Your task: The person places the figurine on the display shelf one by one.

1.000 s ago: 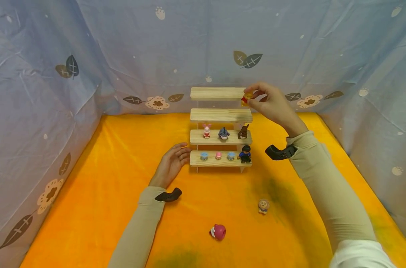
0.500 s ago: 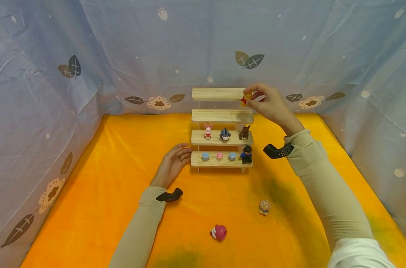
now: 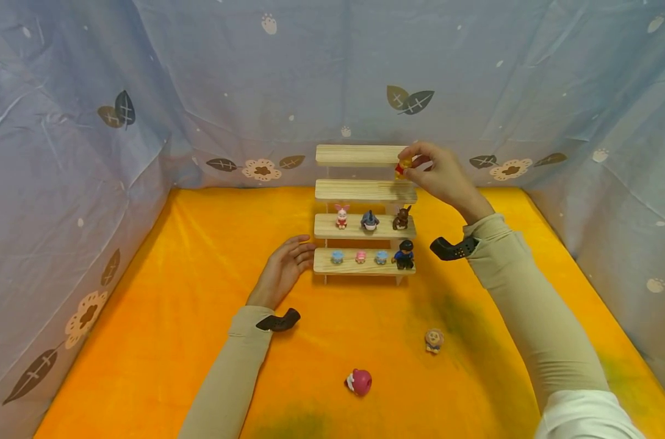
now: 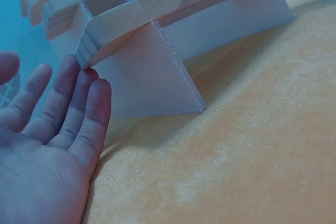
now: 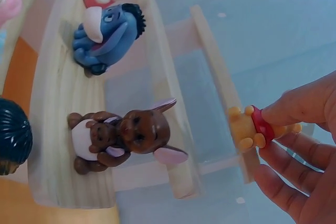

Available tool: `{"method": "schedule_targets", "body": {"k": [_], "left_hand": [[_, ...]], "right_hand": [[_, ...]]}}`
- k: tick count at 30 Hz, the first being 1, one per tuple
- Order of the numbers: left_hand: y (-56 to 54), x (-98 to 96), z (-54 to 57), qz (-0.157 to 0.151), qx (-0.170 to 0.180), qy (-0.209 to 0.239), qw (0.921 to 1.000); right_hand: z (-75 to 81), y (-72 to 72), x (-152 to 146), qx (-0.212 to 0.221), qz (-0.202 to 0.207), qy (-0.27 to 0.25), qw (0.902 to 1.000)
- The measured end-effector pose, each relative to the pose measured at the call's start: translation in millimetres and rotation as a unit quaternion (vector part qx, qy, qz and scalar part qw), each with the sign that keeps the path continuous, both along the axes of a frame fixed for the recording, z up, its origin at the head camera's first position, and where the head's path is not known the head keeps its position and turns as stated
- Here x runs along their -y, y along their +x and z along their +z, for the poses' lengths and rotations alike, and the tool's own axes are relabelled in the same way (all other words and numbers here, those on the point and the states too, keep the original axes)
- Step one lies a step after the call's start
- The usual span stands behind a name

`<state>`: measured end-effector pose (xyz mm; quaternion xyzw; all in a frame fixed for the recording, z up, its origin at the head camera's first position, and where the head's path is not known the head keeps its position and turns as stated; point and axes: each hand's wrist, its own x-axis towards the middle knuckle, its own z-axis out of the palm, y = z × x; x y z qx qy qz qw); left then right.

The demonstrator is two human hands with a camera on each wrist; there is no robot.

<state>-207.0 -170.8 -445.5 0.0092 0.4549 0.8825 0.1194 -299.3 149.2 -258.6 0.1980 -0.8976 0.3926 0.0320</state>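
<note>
My right hand [image 3: 445,180] pinches a small yellow bear figurine in a red shirt [image 3: 400,170] between thumb and fingers. It is held at the right end of the wooden tiered shelf [image 3: 360,189], above the second tier from the top. In the right wrist view, the bear's legs point toward the shelf, and a brown kangaroo figurine [image 5: 139,132] and a blue donkey figurine [image 5: 107,38] sit on a lower tier. My left hand [image 3: 280,268] has its fingers extended, palm up, with fingertips touching the left end of the bottom tier [image 4: 126,27].
A pink pig figurine [image 3: 341,217] shares the donkey's tier. The bottom tier bears small blue and pink figures [image 3: 361,257] and a dark-haired doll [image 3: 404,255]. On the orange cloth lie a lion figurine [image 3: 434,341] and a magenta toy [image 3: 359,382]. Patterned curtains surround the cloth.
My right hand has lowered slightly with the bear figurine, toward the second tier from the top. The left hand stays at the shelf's end. The head view has shifted a little.
</note>
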Motion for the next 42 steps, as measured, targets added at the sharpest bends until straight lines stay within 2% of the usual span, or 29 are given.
{"method": "schedule_targets", "body": {"k": [19, 26, 42], "left_hand": [[0.6, -0.4, 0.2, -0.002, 0.004, 0.005, 1.0], [1.1, -0.7, 0.5, -0.001, 0.004, 0.007, 1.0], [-0.9, 0.0, -0.1, 0.001, 0.007, 0.005, 1.0]], "right_hand": [[-20.0, -0.3, 0, 0.023, 0.007, 0.011, 0.9997], [-20.6, 1.4, 0, 0.034, 0.013, 0.008, 0.9993], [-23.8, 0.8, -2, 0.023, 0.018, 0.006, 0.9996]]}}
